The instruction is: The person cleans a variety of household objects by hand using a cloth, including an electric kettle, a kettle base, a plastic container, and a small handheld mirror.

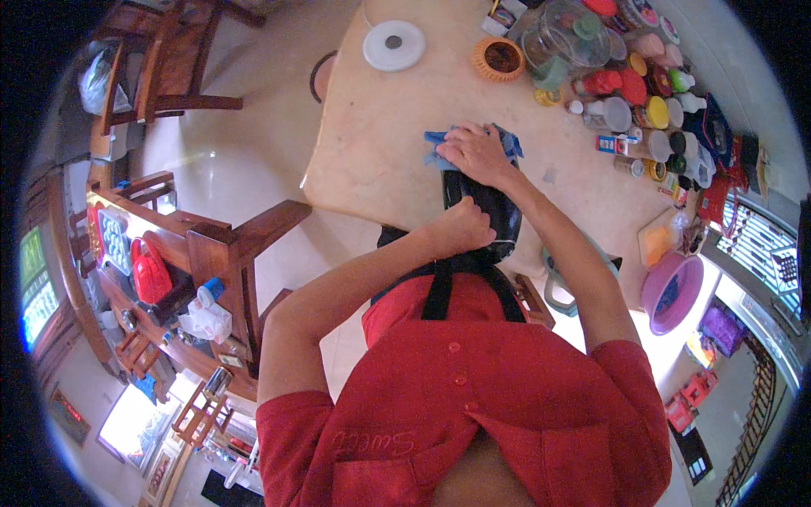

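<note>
A long, shiny black object (482,199) lies at the near edge of the table, in front of my body; its kind I cannot make out. My left hand (463,226) is closed in a fist over its near part, and the fingers' inner side is hidden. On the far end of the black object, my right hand (478,155) presses down with bent fingers on a crumpled blue cloth (509,142). Part of the cloth sticks out on both sides of that hand.
The pale table (380,144) carries a round white device (394,45), an orange ribbed bowl (498,59) and many jars and bottles (629,110) along its right side. A pink basin (672,293) stands at right. Wooden furniture (221,253) with a red bag (150,269) is at left.
</note>
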`<state>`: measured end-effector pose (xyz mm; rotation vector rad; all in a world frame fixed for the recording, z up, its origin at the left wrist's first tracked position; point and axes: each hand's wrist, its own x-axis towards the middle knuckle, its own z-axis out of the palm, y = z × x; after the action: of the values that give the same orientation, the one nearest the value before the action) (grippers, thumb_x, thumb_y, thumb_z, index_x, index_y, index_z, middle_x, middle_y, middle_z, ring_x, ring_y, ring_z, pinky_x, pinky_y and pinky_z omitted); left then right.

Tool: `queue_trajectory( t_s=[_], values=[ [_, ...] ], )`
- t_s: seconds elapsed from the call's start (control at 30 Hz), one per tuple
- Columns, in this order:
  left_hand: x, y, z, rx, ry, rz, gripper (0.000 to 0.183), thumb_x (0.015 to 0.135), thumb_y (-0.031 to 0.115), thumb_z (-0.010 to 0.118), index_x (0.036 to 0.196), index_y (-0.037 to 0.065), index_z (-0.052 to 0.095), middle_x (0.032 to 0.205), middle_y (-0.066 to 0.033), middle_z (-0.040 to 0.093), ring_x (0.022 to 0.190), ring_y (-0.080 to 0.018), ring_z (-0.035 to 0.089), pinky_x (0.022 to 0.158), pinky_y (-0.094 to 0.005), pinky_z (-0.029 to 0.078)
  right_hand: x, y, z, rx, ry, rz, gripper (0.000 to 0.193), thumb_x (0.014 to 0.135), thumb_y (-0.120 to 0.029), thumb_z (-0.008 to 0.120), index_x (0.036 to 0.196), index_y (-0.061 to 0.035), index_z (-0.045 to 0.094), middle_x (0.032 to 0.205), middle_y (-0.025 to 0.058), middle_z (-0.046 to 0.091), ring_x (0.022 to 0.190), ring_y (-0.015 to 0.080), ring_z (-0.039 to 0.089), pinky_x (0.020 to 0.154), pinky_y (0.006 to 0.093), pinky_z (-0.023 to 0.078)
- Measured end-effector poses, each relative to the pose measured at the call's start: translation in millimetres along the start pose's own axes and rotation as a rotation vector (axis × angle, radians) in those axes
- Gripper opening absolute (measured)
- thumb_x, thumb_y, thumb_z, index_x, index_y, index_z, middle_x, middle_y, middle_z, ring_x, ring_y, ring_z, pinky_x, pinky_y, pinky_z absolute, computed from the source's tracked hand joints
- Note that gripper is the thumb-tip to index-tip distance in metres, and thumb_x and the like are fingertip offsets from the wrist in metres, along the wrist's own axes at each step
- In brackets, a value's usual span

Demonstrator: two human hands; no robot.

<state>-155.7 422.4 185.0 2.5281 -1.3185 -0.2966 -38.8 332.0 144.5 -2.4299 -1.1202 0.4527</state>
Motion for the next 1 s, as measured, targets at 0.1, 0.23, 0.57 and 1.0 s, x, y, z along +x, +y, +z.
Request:
queue_trajectory(
  t_s=[0.1,0.23,0.57,1.0],
  values=[
    [-5,-12,-7,0.031,0.015,0.031,0.009,0.071,0.021,0.055,0.066,0.015,0.055,0.064,-0.0028,0.056,0.061,-0.0194,0.057,0.056,-0.0348,0.039,19,25,9,-0.093,-0.012,0.284,0.028,0.085,-0.036,0.046,0.091,-0.0159,0.066,0.106,0.0034,0.058,0.099,0.0259,0.053,0.082,0.04,0.043],
    [-16,-19,-8,0.013,0.074,-0.003,0.008,0.072,0.02,0.055,0.066,0.015,0.054,0.064,-0.0024,0.055,0.062,-0.0191,0.057,0.057,-0.0347,0.039,10,35,4,0.059,0.082,0.405,0.023,0.084,-0.026,0.05,0.096,-0.0131,0.065,0.108,0.0079,0.057,0.099,0.0291,0.053,0.086,0.0404,0.042],
    [-31,-36,-21,-0.039,0.134,-0.024,0.005,0.068,0.017,0.058,0.071,0.014,0.055,0.066,-0.0032,0.058,0.064,-0.019,0.059,0.058,-0.0345,0.04,-66,-14,-3,0.213,0.336,0.081,0.029,0.075,-0.01,0.053,0.103,-0.01,0.061,0.12,0.0112,0.049,0.108,0.0346,0.045,0.092,0.0443,0.036],
    [-34,-30,-10,0.001,0.058,-0.058,0.013,0.071,0.026,0.057,0.072,0.014,0.052,0.065,-0.0042,0.051,0.064,-0.022,0.056,0.063,-0.0382,0.04,0,23,5,0.029,0.18,0.152,0.024,0.077,-0.034,0.058,0.098,-0.0221,0.064,0.117,0.0034,0.051,0.11,0.0285,0.046,0.089,0.0456,0.039]
  ],
)
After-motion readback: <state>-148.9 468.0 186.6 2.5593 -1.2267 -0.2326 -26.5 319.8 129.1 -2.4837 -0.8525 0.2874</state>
